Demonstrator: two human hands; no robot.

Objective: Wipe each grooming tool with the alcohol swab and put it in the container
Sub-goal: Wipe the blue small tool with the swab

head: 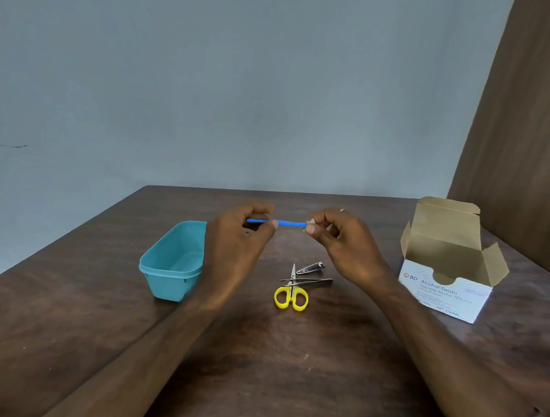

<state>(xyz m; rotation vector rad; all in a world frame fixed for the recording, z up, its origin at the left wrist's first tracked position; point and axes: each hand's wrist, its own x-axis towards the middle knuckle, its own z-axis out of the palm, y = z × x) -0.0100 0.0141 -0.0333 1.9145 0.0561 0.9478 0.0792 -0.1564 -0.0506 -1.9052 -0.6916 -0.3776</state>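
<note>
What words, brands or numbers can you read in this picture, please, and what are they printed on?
All the print is on the front of the box:
"BD", beside a round red logo at the left.
"Alcohol Swabs", the large heading.
"Isopropyl Alcohol 70% (v/v)", in brackets under the heading.
"REF 326906", bottom line; the digits are blurred, so I am not sure of them.
The other small lines there are too blurred to read.
Nothing else carries readable text.
</note>
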